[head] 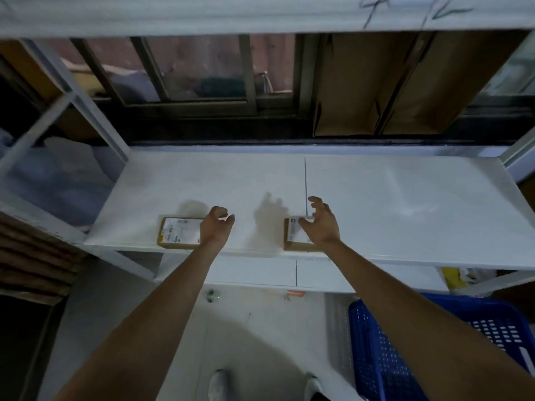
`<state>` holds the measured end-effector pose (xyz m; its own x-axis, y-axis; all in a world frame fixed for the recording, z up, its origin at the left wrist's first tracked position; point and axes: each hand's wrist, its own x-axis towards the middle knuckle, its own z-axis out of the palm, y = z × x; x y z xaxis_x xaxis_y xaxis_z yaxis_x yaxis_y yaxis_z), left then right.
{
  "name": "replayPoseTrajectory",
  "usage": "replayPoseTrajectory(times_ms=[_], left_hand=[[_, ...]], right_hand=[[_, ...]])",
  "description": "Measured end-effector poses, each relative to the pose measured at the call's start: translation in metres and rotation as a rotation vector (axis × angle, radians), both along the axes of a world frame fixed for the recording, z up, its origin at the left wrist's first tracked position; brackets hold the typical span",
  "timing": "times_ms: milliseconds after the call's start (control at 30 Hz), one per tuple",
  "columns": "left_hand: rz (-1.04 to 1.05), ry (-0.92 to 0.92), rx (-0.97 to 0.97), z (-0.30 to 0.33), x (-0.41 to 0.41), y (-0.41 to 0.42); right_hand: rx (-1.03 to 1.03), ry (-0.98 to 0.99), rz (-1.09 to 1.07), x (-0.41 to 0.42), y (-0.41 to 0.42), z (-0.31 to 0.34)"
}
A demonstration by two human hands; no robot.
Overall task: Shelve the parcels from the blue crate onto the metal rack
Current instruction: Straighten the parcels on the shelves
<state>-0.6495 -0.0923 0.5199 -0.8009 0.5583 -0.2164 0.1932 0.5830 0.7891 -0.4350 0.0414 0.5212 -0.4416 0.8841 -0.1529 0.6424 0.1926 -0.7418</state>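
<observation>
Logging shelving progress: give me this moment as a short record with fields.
shelf: white metal rack shelf, two parcels near its front edge
left parcel: small cardboard box with white label, lying flat
right parcel: small cardboard box, partly hidden by hand
left hand: fingers curled, beside left parcel, grip unclear
right hand: fingers spread over right parcel
crate: blue crate on floor, lower right, contents not visible

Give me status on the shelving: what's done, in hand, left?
Done: two parcels lie on the white shelf near its front edge, the left parcel and the right parcel. In hand: nothing gripped. The left hand is loosely curled beside the left parcel; the right hand hovers with spread fingers over the right one. Left: the blue crate is cut off at the frame edge, so remaining parcels can't be counted.
</observation>
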Motion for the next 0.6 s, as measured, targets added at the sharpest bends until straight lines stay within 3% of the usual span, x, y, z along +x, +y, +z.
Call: replayPoseTrajectory(times_ms=[233, 600], left_hand=[[0.011, -0.009, 0.003, 0.012, -0.088, -0.041], [-0.11, -0.013, -0.109, -0.015, -0.198, -0.108]], right_hand=[[-0.1, 0.065, 0.021, -0.096, -0.042, 0.012], [-0.118, -0.049, -0.033, -0.184, -0.11, -0.016]])
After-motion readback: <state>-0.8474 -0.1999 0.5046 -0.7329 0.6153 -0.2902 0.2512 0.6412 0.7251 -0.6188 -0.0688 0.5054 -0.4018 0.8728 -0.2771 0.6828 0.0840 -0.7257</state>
